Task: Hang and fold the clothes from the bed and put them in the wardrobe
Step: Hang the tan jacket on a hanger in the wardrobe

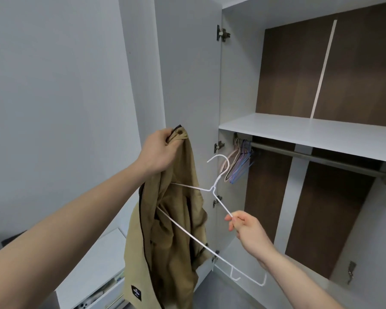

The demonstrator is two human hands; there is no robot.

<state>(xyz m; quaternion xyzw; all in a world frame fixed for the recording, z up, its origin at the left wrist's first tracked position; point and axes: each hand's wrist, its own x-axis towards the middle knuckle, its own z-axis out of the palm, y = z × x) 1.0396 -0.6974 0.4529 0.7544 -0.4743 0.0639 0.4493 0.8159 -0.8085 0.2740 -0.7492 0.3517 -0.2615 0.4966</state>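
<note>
A: What has the left hand [159, 150] got?
B: Its fingers [168, 136] are bunched round the top edge of a khaki jacket [165, 230], right by a brass snap, holding it up in front of the open wardrobe door [187, 74]. The jacket hangs crumpled below the hand, with a dark zip running down its left edge and a small black label near the hem.

A: And the right hand [247, 230]?
B: Thumb and forefinger pinch one arm of a white wire hanger [214, 188]; the other fingers are curled underneath. The hanger is tilted, hook up and to the left, its far shoulder pushed inside the jacket's folds, the near end sticking out low beside the right wrist.

A: So the jacket isn't in the wardrobe [310, 130]?
B: No, it is in the air, just left of the wardrobe opening and in front of the door's inner face.

A: What's inside?
B: A white shelf [299, 132] with a metal rail [316, 158] just under it. A small bunch of spare hangers [241, 161], pale, dark and blue, hangs at the rail's left end. The back panel is dark brown with pale strips.

A: Anything lower down?
B: A white drawer unit [98, 259] at the bottom left, partly behind the left forearm
</note>
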